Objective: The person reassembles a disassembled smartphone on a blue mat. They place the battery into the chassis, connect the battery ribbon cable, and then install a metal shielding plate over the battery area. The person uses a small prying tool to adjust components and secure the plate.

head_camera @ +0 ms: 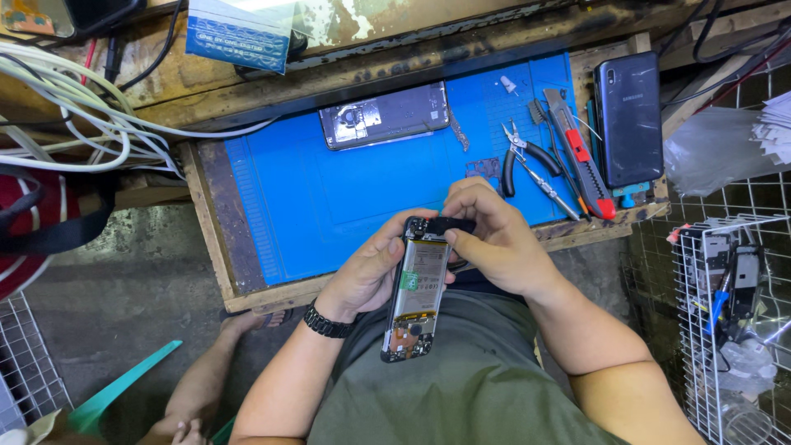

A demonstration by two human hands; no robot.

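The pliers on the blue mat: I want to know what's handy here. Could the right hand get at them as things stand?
Probably yes. The pliers lie bare on the blue mat just beyond the right hand, nothing over them. But that hand is on the opened phone, which the left hand holds.

A single head-worn camera looks steeply down, close over the lap and the blue mat (329, 206).

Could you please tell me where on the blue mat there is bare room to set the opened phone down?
The blue mat is bare across its left and middle, below the phone back cover and left of the hands. The right side is crowded: pliers, utility knife, tweezers and dark phone. The left hand and right hand hold the opened phone.
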